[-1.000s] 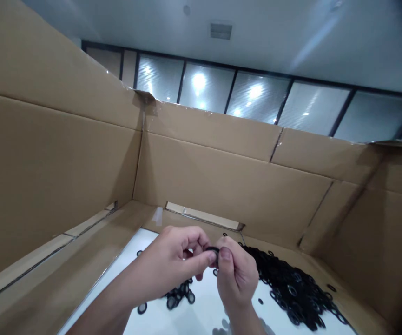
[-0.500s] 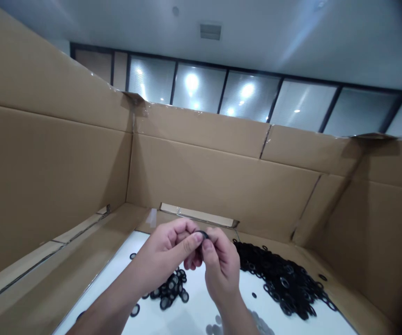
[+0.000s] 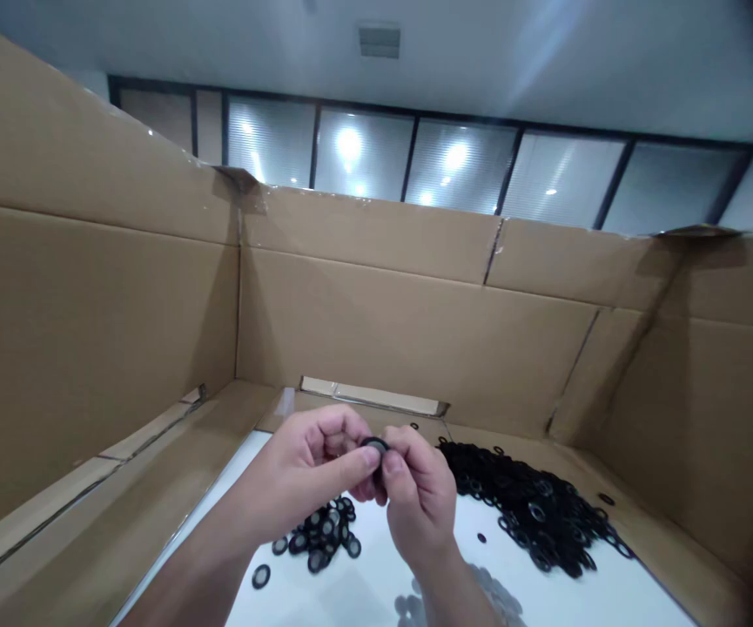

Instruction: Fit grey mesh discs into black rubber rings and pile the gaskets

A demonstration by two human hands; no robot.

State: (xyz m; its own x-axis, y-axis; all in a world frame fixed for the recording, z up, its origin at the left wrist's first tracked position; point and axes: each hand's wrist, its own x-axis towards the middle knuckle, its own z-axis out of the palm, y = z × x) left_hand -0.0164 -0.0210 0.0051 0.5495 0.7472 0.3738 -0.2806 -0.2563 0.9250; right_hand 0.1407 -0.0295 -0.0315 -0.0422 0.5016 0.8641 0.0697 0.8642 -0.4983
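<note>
The left hand (image 3: 304, 470) and right hand (image 3: 419, 505) are held together, with fingertips clamped on a black rubber ring (image 3: 374, 445) from both sides. They hold it in the air above the far part of the box floor, and the fingers hide much of it.

A large cardboard box (image 3: 415, 340) surrounds the hands, with a white sheet (image 3: 376, 583) lying on its floor. A big heap of black rings (image 3: 533, 509) lies to the right, spreading toward the far right corner. A smaller pile of black rings (image 3: 324, 531) sits just left of the right wrist, below the left hand, with one loose ring (image 3: 260, 576) nearer on the left. Pale, faint rings (image 3: 494, 592) at the near edge are cut off by the frame and hard to make out; they could be reflections.
</note>
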